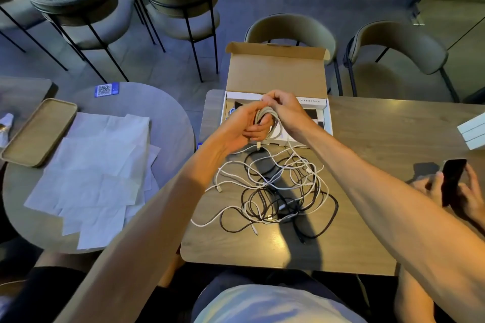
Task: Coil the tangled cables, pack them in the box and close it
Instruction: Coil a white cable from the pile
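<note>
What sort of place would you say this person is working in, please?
Probably a café or similar eatery: several matching curved-back chairs stand around small tables, a QR-code sticker sits on the round table, and there is a serving tray nearby.

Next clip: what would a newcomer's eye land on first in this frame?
Both hands meet mid-frame: the left hand holds a pale cable coil while the right hand grips its top. Below them, nearer the person, a tangle of white and black cables sprawls on the table, and behind the hands the cardboard box stands open, lid raised. At the right edge someone else's hands hold a dark phone.
</note>
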